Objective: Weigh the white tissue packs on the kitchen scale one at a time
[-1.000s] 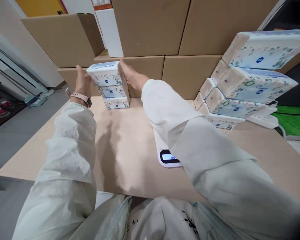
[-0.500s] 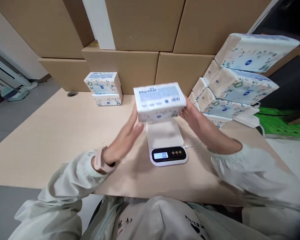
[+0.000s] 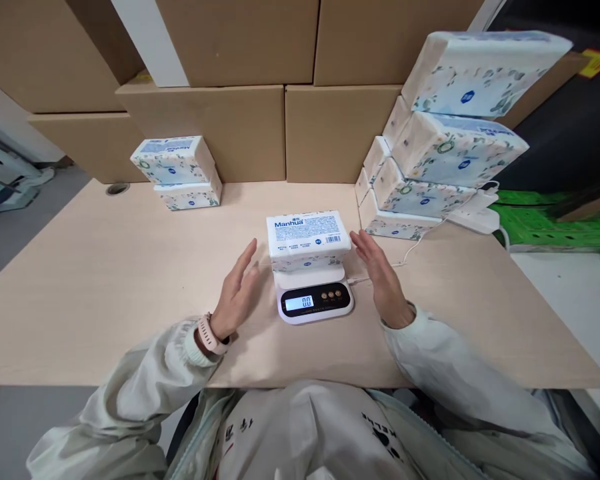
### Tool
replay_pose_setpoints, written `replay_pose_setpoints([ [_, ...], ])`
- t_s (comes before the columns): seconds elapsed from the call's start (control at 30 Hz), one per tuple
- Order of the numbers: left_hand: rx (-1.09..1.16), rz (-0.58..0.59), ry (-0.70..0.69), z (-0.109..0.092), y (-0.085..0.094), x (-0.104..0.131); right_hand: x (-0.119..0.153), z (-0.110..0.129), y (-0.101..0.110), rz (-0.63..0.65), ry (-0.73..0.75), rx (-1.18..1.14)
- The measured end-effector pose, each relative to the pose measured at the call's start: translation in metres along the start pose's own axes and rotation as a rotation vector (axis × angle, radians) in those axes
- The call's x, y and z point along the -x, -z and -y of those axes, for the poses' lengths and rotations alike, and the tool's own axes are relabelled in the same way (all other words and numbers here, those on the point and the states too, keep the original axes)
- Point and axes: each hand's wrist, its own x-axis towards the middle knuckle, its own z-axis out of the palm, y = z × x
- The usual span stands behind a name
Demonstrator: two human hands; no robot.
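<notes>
Lowered since the earlier frame, when it hung in the air between your palms, the Manhua pack (image 3: 307,240) now sits over the rear of the kitchen-style scale (image 3: 310,277), and your hands have drawn away from its ends. At far left, two similar packs (image 3: 177,173) stand stacked on the tabletop (image 3: 105,300) near the cardboard boxes (image 3: 340,133), well apart from you. Next comes your left hand (image 3: 236,293), banded at the wrist, thumb parted from the extended fingers, holding nothing, with a visible gap between it and the pack's left end. At center, the pack lies with its long axis running left to right, across the line between your hands, label facing up and lettering upright to you; it is ahead and to the right of your left hand, ahead and to the left of your right. (The display (image 3: 300,303) reads 0.0, so whether the pack's full weight is down cannot be told.) Your right hand (image 3: 383,280) is the nearer one, straight-fingered and unloaded, its fingertips just beside the pack's right end; whether they graze it is unclear. Past it, a white cable (image 3: 407,257) trails rearward, and a taller stack of packs (image 3: 420,197) rises at right, its upper packs jutting toward the dark panel.
</notes>
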Motion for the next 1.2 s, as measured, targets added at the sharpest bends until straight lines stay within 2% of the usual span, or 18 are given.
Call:
replay_pose_setpoints([
  [0.13, 0.03, -0.101, 0.086, 0.006, 0.004, -0.002, 0.004, -0.006, 0.008, -0.212, 0.078, 0.028],
  [0.23, 0.081, -0.093, 0.089, 0.007, 0.003, -0.002, 0.003, -0.006, 0.009, -0.264, 0.073, 0.015],
  [0.5, 0.132, -0.097, 0.107, 0.01, 0.002, -0.002, 0.008, -0.012, 0.007, -0.147, 0.065, 0.035],
  [0.83, 0.212, -0.106, 0.196, 0.012, 0.003, -0.007, 0.008, -0.014, 0.01, -0.135, 0.078, 0.06],
  [1.03, 0.356, -0.188, 0.289, 0.016, 0.003, -0.014, 0.01, -0.015, 0.008, -0.131, 0.095, 0.053],
  [1.2, 0.379, -0.197, 0.295, 0.014, 0.002, -0.015, 0.011, -0.014, 0.007, -0.13, 0.088, 0.063],
])
